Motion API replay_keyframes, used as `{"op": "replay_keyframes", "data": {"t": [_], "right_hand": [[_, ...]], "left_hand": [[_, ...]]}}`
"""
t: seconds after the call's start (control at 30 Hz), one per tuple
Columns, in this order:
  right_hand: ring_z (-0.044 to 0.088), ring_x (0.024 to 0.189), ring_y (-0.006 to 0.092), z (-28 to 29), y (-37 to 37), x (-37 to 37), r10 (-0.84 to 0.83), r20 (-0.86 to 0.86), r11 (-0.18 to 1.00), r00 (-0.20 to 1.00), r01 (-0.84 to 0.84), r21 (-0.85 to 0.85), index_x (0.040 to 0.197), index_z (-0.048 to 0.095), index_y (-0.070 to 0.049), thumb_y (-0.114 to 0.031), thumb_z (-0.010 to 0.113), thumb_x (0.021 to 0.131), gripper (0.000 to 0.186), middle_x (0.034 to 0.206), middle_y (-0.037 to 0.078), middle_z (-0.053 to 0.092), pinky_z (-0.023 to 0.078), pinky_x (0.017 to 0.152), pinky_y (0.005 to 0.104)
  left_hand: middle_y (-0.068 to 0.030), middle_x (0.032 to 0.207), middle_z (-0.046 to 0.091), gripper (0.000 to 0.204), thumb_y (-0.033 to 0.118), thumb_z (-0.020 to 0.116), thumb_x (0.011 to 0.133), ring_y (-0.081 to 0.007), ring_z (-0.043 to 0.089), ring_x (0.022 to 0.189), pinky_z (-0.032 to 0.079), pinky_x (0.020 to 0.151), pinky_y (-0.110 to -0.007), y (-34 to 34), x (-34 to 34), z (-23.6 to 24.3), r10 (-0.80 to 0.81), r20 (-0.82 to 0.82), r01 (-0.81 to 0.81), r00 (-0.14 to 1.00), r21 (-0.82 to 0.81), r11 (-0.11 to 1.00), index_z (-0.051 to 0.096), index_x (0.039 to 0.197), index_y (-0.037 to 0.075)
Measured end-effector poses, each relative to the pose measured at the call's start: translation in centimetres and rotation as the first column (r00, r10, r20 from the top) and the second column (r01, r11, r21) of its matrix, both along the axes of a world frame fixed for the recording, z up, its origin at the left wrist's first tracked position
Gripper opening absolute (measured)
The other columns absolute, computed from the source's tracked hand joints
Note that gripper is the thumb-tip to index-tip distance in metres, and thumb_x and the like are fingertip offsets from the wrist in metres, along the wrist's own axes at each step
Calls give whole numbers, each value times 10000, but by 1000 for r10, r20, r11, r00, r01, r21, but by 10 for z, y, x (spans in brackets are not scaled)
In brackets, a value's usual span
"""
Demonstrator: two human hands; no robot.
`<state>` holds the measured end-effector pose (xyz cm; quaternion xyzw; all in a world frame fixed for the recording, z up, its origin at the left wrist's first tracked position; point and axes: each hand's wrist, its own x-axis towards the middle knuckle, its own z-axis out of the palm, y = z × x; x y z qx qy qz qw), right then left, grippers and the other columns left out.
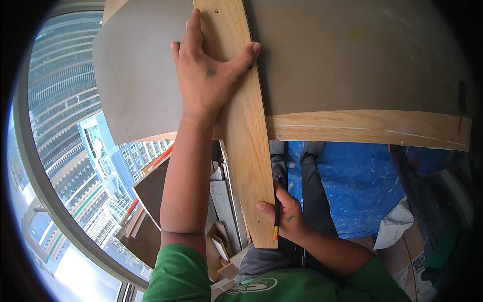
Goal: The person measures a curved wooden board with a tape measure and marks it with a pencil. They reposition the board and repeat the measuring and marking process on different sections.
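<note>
Left grip (206,78): clamped across the far half of the pale wooden board (246,146), thumb at its right edge, fingers spread at its left, back of the hand up toward my camera. Right grip (290,216): closed on a black pencil (277,216), which lies along the board's right edge, eraser end toward the near side. Thumb of that grip reaches over the top of the board; its other fingers are partly hidden, so I cannot tell whether they also hold the underside.

Board runs far to near, tilting slightly rightward at the near end. Far part lies over the grey-brown worktop (362,65); near part overhangs, above the legs in dark trousers (318,189). I note a small round hole or screw head toward each visible end.

Wooden edging strip (362,128) along the worktop's near side, pale streaks on it, a screw (280,137) just right of the board. Below, blue sheeting (347,191) on the floor, speckled white; near right, a crumpled white bag or sheet (394,226). Near left, wood offcuts (221,199) stand leaning together. Far left, window frame (37,189), high-rise building (63,65) outside. Green shirt (302,284) at my lower rim.
</note>
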<state>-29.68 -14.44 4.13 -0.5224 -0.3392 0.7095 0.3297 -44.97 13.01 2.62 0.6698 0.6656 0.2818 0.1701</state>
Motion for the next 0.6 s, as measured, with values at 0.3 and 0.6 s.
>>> {"op": "replay_keyframes", "data": {"t": [0.3,0.6], "right_hand": [[722,1025,253,2,0,-2,-23,15,1000,1000,22,18,1411,524,20,-188,661,1036,450,1122,172,714,538,902,336],[692,1062,200,0,-3,-3,-51,-34,998,998,50,-34,1425,516,28,-153,669,1029,461,1161,151,708,519,938,318]], "left_hand": [[-281,1316,610,1159,587,927,681,-370,585,1270,484,1081,-449,-1,2,1,33,11,-32,999,-10,999,431,1548,-1],[-269,1311,617,1166,595,927,675,-363,599,1237,490,1073,-454,0,2,3,23,-1,-23,1000,-47,999,427,1549,7]]}}
